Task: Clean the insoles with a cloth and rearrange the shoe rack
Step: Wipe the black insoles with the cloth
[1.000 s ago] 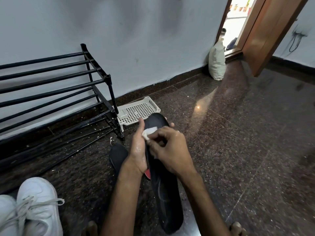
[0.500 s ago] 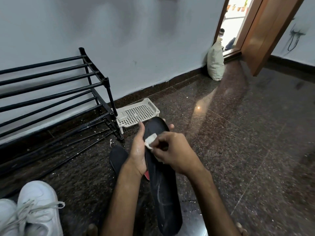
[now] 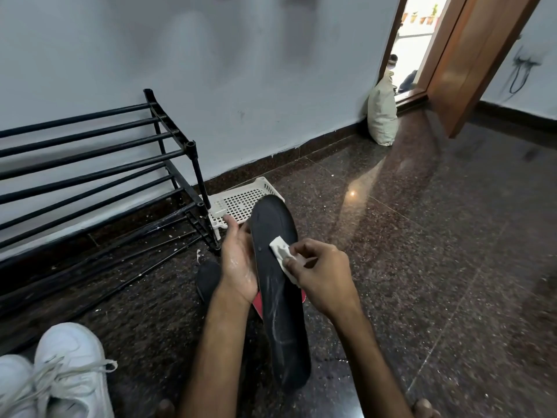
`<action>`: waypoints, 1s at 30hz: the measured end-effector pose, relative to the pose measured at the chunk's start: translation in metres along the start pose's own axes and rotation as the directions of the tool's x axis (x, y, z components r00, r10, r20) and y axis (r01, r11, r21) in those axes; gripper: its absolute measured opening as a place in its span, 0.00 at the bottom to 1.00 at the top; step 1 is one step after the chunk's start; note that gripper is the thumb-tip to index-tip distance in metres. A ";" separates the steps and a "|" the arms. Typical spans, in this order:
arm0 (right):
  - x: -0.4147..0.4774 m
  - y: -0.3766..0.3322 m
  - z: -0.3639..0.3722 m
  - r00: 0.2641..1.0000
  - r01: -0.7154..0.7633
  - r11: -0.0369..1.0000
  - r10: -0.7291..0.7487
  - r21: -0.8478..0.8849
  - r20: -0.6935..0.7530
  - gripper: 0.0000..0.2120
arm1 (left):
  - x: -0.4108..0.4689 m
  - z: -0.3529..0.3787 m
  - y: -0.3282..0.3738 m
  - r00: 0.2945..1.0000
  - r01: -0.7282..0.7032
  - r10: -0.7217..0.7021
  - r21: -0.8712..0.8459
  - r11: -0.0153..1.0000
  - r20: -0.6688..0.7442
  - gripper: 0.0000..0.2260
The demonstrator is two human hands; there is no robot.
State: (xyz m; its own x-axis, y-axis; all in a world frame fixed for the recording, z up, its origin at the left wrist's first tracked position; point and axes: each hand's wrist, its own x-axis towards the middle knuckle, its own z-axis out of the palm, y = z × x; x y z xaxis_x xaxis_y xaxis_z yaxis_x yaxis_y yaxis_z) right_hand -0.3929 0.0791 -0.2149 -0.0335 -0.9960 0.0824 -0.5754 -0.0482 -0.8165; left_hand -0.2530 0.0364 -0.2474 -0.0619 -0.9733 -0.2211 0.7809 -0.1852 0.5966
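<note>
Wiping step in hand. Your right hand (image 3: 322,276) pinches cloth (image 3: 278,248) against mid insole (image 3: 280,312). Left hand (image 3: 238,267) props insole's left edge above floor, fingers hidden beneath, curl unclear. Next: stroke toward streaked heel end. Shoe rack (image 3: 120,164) not yet rearranged.

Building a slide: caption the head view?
Right hand pinches a small white cloth against a long black insole held by the left hand, beside a black metal shoe rack.

Small white cloth (image 3: 278,248) pressed on the streaked black insole (image 3: 280,312), near the black shoe rack (image 3: 90,164).
</note>
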 end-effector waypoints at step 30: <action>-0.004 -0.010 0.023 0.962 0.274 0.844 -0.242 -0.461 0.128 0.08 | -0.013 -0.014 -0.011 0.988 0.122 -0.109 -0.106 0.987 0.113 0.40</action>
State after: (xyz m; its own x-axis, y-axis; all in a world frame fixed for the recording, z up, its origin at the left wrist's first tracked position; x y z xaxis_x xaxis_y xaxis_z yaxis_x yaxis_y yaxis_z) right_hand -0.3681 0.0821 -0.2200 0.2116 -0.9559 0.2035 -0.8718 -0.2788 -0.4029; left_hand -0.2521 0.0532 -0.2616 -0.2169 -0.9562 -0.1964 0.8288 -0.2867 0.4805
